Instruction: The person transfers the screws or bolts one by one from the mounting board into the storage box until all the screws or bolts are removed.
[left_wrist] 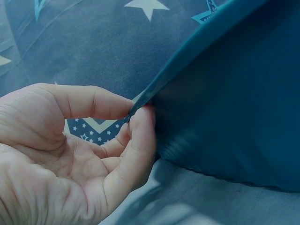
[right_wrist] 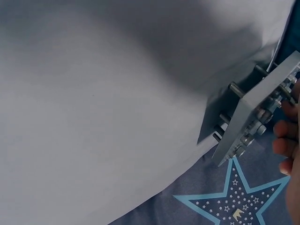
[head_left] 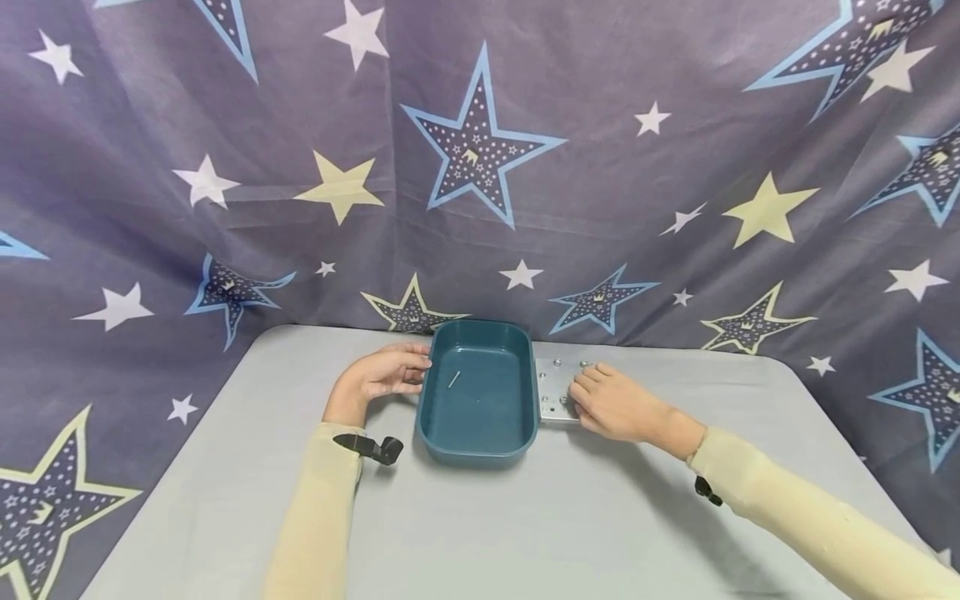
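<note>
On the table stands a dark teal plastic tray (head_left: pixel 480 400) with one slim metal bolt (head_left: pixel 454 379) lying in it. My left hand (head_left: pixel 390 372) pinches the tray's left rim between thumb and fingers. Close against the tray's right side is a flat metal plate (head_left: pixel 553 385) carrying several bolts, whose shanks (right_wrist: pixel 225 118) stick out beneath it. Over the plate's right part, my right hand (head_left: pixel 615 402) has curled fingers at a bolt (right_wrist: pixel 286 93) and appears to grip it. Most of that hand lies outside the right wrist view, so the fingertip contact is partly hidden.
A pale grey cloth covers the table (head_left: pixel 480 533). Behind it hangs a purple-grey curtain (head_left: pixel 585 208) printed with stars, reaching the table's back edge. Black straps (head_left: pixel 367 446) sit on both sleeved wrists.
</note>
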The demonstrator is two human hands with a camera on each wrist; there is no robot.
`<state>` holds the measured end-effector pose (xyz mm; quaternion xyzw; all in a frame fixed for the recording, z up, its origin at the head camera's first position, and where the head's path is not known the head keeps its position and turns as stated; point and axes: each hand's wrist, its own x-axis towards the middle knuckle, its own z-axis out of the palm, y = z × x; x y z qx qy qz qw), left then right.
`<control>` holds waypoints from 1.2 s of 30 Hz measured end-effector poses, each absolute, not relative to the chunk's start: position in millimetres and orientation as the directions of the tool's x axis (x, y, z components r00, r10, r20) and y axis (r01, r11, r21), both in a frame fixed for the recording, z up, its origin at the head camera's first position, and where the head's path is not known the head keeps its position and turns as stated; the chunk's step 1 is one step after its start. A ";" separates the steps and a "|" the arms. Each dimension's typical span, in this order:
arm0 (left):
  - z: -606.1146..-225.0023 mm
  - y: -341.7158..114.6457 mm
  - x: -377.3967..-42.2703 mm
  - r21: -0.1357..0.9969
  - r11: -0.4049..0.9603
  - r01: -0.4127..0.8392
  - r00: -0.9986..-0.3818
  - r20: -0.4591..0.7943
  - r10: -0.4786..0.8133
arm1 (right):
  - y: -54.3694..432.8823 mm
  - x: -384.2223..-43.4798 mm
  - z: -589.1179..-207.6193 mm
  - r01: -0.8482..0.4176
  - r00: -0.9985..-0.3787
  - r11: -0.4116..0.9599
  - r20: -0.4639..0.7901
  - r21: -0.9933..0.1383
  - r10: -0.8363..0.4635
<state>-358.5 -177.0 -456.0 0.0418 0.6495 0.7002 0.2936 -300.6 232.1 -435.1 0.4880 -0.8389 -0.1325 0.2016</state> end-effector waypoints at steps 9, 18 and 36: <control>-456.2 -176.3 -360.2 0.934 0.034 -0.355 -0.820 -0.328 0.468 | 234.3 -299.2 -434.4 -0.759 -0.437 0.489 0.220 0.429 -0.872; -456.9 -177.7 -359.2 0.939 0.035 -0.343 -0.824 -0.318 0.468 | 234.4 -301.1 -434.1 -0.761 -0.418 0.492 0.261 0.423 -0.870; -456.8 -177.2 -359.8 0.935 0.005 -0.355 -0.818 -0.313 0.483 | 228.6 -301.6 -417.1 -0.757 -0.454 0.509 0.230 0.410 -0.861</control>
